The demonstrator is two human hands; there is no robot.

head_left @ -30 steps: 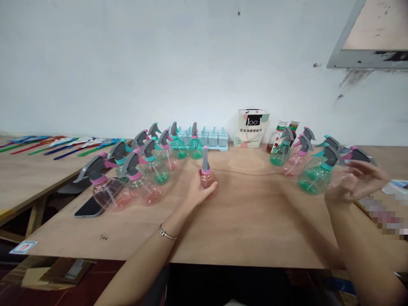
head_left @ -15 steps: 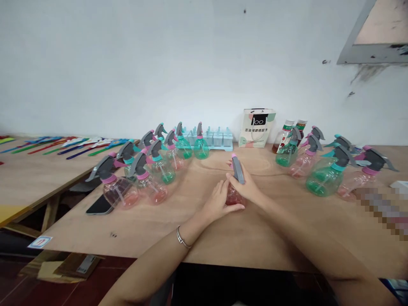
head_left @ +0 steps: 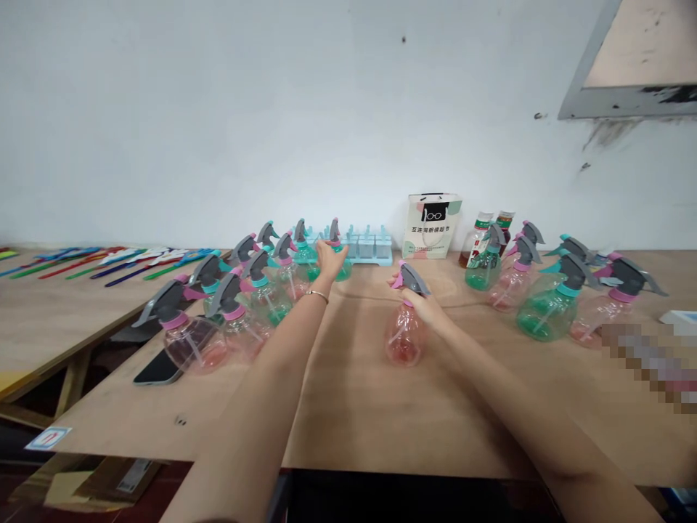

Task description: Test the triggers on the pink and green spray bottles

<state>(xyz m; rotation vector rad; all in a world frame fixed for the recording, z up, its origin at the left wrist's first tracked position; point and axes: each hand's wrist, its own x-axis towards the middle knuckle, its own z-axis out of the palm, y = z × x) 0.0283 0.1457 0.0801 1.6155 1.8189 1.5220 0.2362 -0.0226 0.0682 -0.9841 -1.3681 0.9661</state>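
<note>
My right hand (head_left: 422, 301) is closed around the neck of a pink spray bottle (head_left: 404, 338), which stands on the table with a little pink liquid in it and a grey trigger head. Stretched far forward, my left hand (head_left: 329, 261) has its thumb and fingers around the neck of a green spray bottle (head_left: 344, 270) in the back row. That bottle is partly hidden by the hand; its grey and pink head shows above. Left of my left arm stand several more pink and green bottles, with a front pink bottle (head_left: 194, 341) beside a phone (head_left: 157, 367).
A pale blue popsicle mould (head_left: 375, 249) and a paper bag (head_left: 433, 232) stand by the wall. At the right are labelled bottles (head_left: 479, 236) and several spray bottles, one a green bottle (head_left: 547, 312). Colourful flat strips (head_left: 131, 261) lie on the left table.
My left hand has left the pink bottle's body and reached forward to the green bottle at the back. My right hand stays on the pink bottle's neck; its trigger head has turned.
</note>
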